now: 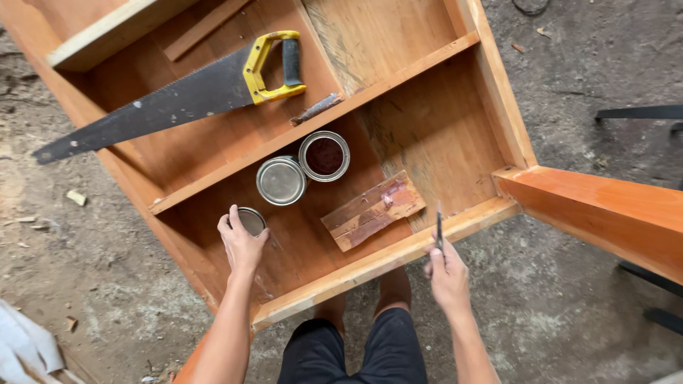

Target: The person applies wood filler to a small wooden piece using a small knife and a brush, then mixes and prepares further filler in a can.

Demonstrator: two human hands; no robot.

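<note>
Right hand (447,274) is being closed around thin dark tool (439,229), held upright above front rail (384,259). Left hand (242,242) is being clasped over small tin (250,220) on cabinet panel (299,242). Beyond: lidded can (281,180) touching open can (324,156) of dark finish. Risk judged: small tin being tipped, open can being knocked, panel being stained. Farthest: handsaw (171,99).
</note>
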